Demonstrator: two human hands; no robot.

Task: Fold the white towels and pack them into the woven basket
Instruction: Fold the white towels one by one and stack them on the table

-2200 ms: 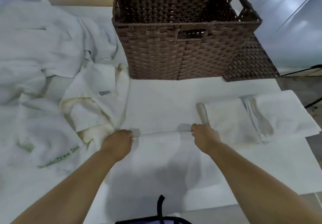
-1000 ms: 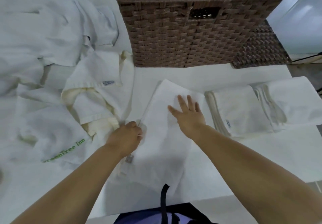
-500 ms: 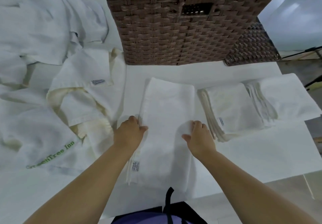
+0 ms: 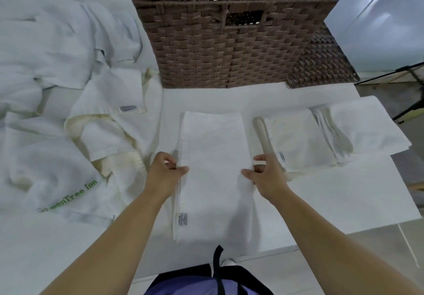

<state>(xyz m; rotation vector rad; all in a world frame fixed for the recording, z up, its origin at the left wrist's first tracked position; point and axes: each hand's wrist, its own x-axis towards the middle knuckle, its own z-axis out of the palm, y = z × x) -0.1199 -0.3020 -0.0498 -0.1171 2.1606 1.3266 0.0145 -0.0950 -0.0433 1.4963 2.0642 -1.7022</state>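
A long, narrow folded white towel lies lengthwise on the white table in front of me. My left hand pinches its left edge at mid-length, and my right hand pinches its right edge opposite. The brown woven basket stands upright just beyond the towel's far end, with a handle cut-out in its near wall. Two folded towels, one beside the other, rest to the right of my right hand.
A heap of unfolded white towels covers the left side; one carries green lettering. A woven lid leans against the basket's right side. The table's right edge drops off past the folded towels, and black stand legs are beyond it.
The towel was folded in half sideways into a narrow strip and smoothed by my right hand. Both hands then moved to its two long edges at mid-length and now pinch them.
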